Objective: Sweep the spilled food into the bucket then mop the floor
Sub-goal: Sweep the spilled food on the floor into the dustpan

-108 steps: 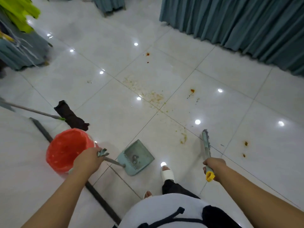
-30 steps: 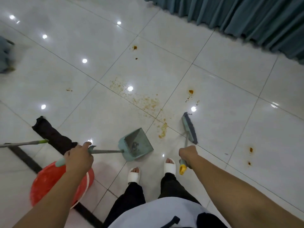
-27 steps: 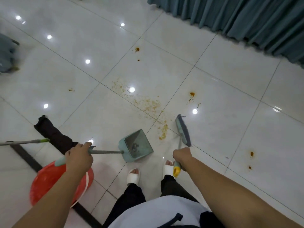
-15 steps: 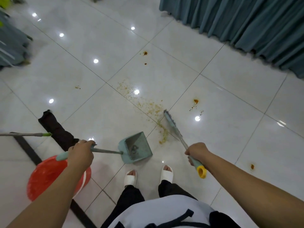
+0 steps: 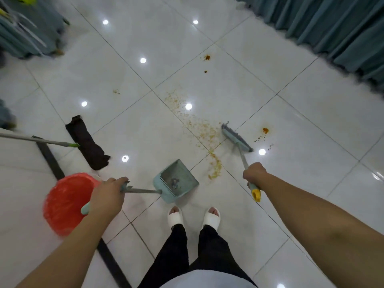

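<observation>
Both bare arms reach forward and down over the glossy white tiled floor (image 5: 291, 113). The left hand (image 5: 106, 197), knuckles up, is clenched round the thin handle of the dustpan (image 5: 176, 181). The right hand (image 5: 254, 173) grasps the shaft of the broom (image 5: 236, 138) just above its yellow end, and the shaft slants away toward eleven o'clock.

Taken from the person's slippers (image 5: 175, 217), a pleated teal curtain (image 5: 332, 28) at two o'clock is cut off by the frame. The round red plastic bucket (image 5: 64, 202) at nine o'clock is blurred, with its right rim hidden behind the left wrist. The mop (image 5: 87, 142) lies at ten o'clock with a flat dark cloth head; its pole runs out of the left edge. The teal plastic dustpan sits on the floor at twelve o'clock, comb teeth along its rear wall; a small dark lump inside is hard to make out. The broom's narrow teal head touches the floor at one o'clock. The food (image 5: 199, 125), orange-brown crumbs, trails between dustpan and broom, with separate spots farther off.
</observation>
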